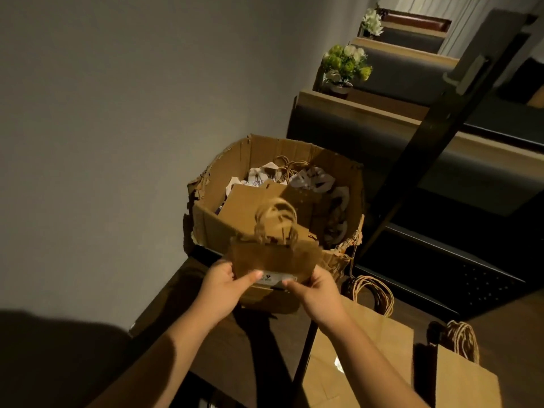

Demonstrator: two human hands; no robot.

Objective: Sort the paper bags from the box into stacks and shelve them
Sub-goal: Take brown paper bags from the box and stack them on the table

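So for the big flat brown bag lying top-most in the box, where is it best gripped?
Probably at the upper edge of the flat brown bag from above: it lies tilted in the cardboard box with that edge raised and clear. Both the left hand and right hand currently grip a small bag.

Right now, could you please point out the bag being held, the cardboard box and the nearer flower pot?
held bag (273,257), head view, front panel.
cardboard box (219,228), head view, near wall.
nearer flower pot (341,89), head view, pot's side.
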